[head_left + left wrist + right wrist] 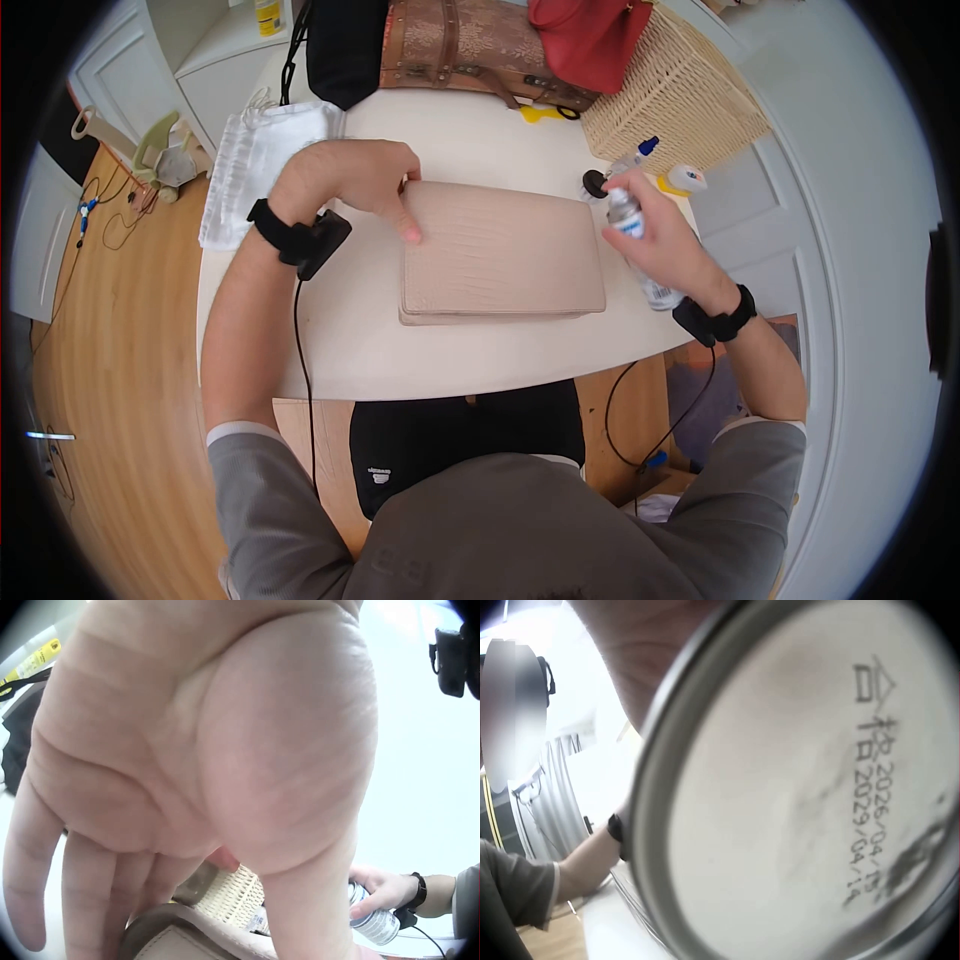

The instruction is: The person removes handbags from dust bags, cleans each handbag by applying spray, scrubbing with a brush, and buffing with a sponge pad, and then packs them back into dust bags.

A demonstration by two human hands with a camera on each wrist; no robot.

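A pale pink, crocodile-textured flap bag [505, 250] lies on the white table [450, 360] in front of the person. At its far left corner, my left hand [370, 185] grips it, thumb over the top and fingers down past the edge. In the left wrist view the bag's stitched edge [187, 941] shows between fingers and thumb. To the right of the bag, my right hand [668, 245] holds a spray can [660, 294] tilted, its top toward the bag and the index finger at the nozzle. The can's base [780, 787], printed with dates, fills the right wrist view.
A white cloth pouch [265, 150] lies at the back left. Along the back stand a black bag [345, 50], a brown patterned case [460, 50], a red bag [590, 40] and a wicker basket [690, 85]. Small bottles, one blue-capped [648, 146], stand beyond my right hand.
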